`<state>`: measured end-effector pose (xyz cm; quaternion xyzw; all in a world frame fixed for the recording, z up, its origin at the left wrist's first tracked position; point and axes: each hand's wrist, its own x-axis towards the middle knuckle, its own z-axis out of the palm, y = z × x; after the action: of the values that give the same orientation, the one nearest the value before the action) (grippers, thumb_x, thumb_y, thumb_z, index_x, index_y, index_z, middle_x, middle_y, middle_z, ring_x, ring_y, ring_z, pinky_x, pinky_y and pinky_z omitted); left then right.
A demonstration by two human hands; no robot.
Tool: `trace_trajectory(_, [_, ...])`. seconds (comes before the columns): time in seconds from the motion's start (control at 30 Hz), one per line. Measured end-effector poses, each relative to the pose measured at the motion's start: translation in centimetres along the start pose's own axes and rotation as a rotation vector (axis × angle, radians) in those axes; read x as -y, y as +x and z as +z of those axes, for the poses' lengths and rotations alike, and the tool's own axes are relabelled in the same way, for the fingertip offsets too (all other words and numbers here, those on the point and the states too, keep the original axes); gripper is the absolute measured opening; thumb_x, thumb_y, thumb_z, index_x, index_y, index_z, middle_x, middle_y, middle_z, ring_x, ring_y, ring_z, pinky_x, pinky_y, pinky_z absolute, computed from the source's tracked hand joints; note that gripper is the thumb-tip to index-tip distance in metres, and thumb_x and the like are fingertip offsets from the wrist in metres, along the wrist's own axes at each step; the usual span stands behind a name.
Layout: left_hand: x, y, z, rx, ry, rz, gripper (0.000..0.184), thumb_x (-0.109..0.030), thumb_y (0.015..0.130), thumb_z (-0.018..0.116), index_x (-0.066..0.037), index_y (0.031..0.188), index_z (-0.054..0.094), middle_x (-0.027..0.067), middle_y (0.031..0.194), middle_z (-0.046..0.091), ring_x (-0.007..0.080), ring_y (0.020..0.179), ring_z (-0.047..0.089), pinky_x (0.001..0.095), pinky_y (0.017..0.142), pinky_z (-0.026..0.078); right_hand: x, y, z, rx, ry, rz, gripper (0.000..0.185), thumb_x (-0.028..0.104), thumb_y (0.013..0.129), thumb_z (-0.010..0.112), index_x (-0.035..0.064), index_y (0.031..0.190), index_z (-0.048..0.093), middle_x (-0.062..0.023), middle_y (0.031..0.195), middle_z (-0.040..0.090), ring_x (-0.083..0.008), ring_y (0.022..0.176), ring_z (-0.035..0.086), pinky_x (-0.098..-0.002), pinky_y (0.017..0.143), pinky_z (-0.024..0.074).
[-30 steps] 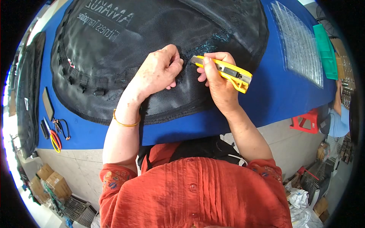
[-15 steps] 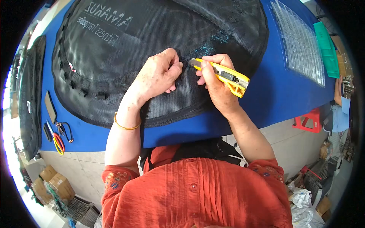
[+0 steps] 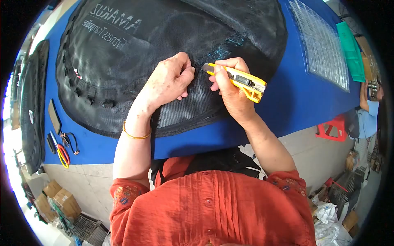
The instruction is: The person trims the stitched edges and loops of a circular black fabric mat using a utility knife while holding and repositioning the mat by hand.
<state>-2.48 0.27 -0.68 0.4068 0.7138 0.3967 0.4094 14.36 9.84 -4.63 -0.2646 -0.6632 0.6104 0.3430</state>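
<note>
A black trampoline mat with mirrored "Fitness Trampoline" lettering lies on the blue table. A curved row of short black webbing loops runs along its left side. My left hand rests on the mat, thumb and fingers pinched together; what is between them is hidden. In my right hand is a yellow utility knife, its blade pointing left at the mat, close to my left fingertips. Loose turquoise threads lie on the mat just beyond the knife.
Scissors, a dark flat bar and small snips lie at the table's left. Clear plastic trays and a green tray are at the right. A red stool and another person's sleeve show beyond.
The knife and my right hand have shifted slightly left, toward my left fingers. My left hand stays pinched in nearly the same place.
</note>
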Motion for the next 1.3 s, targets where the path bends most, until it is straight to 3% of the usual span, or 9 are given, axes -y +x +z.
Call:
trace_trajectory(0.33, [0.02, 0.01, -0.08, 0.007, -0.027, -0.004, 0.020, -0.016, 0.103, 0.057, -0.001, 0.092, 0.054, 0.0021, 0.065, 0.059, 0.0085, 0.052, 0.061, 0.0241, 0.048, 0.050, -0.41, -0.22, -0.14, 0.028, 0.001, -0.049, 0.012, 0.013, 0.102, 0.062, 0.0033, 0.105, 0.057, -0.0082, 0.089, 0.067, -0.0084, 0.068, 0.064, -0.0228, 0.060, 0.0537])
trace_trajectory(0.63, [0.05, -0.14, 0.36, -0.043, 0.054, 0.032, 0.019, -0.014, 0.099, 0.065, -0.003, 0.090, 0.053, 0.0004, 0.067, 0.058, 0.0064, 0.051, 0.057, 0.0238, 0.047, 0.047, 0.06, -0.23, 0.05, -0.057, -0.024, -0.007, 0.013, 0.018, 0.103, 0.061, 0.0063, 0.108, 0.058, -0.0066, 0.084, 0.069, -0.0063, 0.062, 0.062, -0.0207, 0.057, 0.0505])
trace_trajectory(0.7, [0.71, 0.24, 0.56, -0.086, 0.178, 0.191, 0.020, -0.013, 0.094, 0.068, 0.000, 0.088, 0.053, 0.0117, 0.072, 0.062, 0.0154, 0.051, 0.064, 0.0320, 0.050, 0.052, -0.07, -0.26, 0.07, -0.062, -0.032, -0.006, 0.014, 0.018, 0.103, 0.061, 0.0063, 0.109, 0.058, -0.0067, 0.084, 0.069, -0.0062, 0.062, 0.063, -0.0205, 0.056, 0.0500])
trace_trajectory(0.8, [0.24, 0.12, 0.46, -0.030, 0.083, 0.072, 0.019, -0.011, 0.095, 0.067, 0.000, 0.089, 0.053, 0.0128, 0.075, 0.062, 0.0175, 0.053, 0.066, 0.0326, 0.050, 0.052, -0.09, -0.27, 0.05, -0.064, -0.045, -0.014, 0.015, 0.019, 0.103, 0.062, 0.0064, 0.110, 0.058, -0.0066, 0.085, 0.069, -0.0059, 0.063, 0.063, -0.0203, 0.056, 0.0494])
trace_trajectory(0.83, [0.38, 0.10, 0.43, -0.030, 0.083, 0.071, 0.019, -0.011, 0.095, 0.067, 0.000, 0.089, 0.053, 0.0128, 0.075, 0.062, 0.0175, 0.053, 0.066, 0.0326, 0.050, 0.052, -0.08, -0.25, 0.04, -0.061, -0.051, -0.022, 0.015, 0.019, 0.103, 0.062, 0.0065, 0.110, 0.058, -0.0063, 0.085, 0.069, -0.0058, 0.063, 0.063, -0.0203, 0.056, 0.0492])
trace_trajectory(0.9, [0.65, 0.10, 0.40, -0.030, 0.061, 0.085, 0.020, -0.013, 0.100, 0.064, -0.004, 0.088, 0.051, 0.0008, 0.066, 0.057, 0.0080, 0.052, 0.059, 0.0246, 0.046, 0.048, 0.04, -0.31, 0.14, -0.063, -0.043, -0.011, 0.015, 0.019, 0.103, 0.062, 0.0066, 0.111, 0.058, -0.0062, 0.085, 0.069, -0.0058, 0.064, 0.063, -0.0202, 0.056, 0.0491])
trace_trajectory(1.3, [-0.13, -0.04, -0.02, -0.015, 0.022, 0.019, 0.022, -0.012, 0.100, 0.060, -0.001, 0.086, 0.049, 0.0058, 0.066, 0.059, 0.0116, 0.052, 0.063, 0.0269, 0.048, 0.051, 0.13, -0.54, 0.60, -0.070, -0.011, -0.056, 0.017, 0.021, 0.104, 0.062, 0.0073, 0.114, 0.057, -0.0066, 0.090, 0.070, -0.0044, 0.067, 0.063, -0.0184, 0.057, 0.0470])
